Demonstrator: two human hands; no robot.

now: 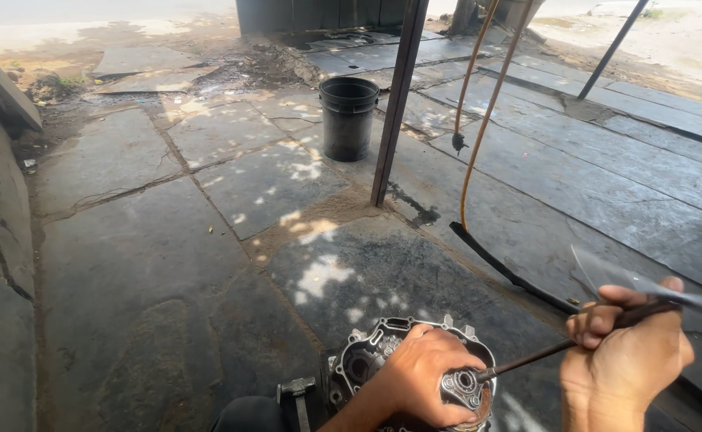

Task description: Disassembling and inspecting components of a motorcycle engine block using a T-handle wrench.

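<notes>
So the engine case [383, 356] sits on the stone floor [151, 304] right at its near edge, open side up, grey metal with bolt lugs round the rim. My left hand [423, 384] is wrapped over its right side, grip closed around a small round geared part [463, 388] on the case. My right hand [627, 360] is just off to the right, fist tight on a thin dark rod tool [543, 356] whose tip touches the middle of that geared part. A hammer [296, 396] lies just left of the case. Farther out there's a black bucket [348, 116] beside a dark metal post [395, 104], and an orange hose [483, 120] hanging down near the far right side of the floor.
</notes>
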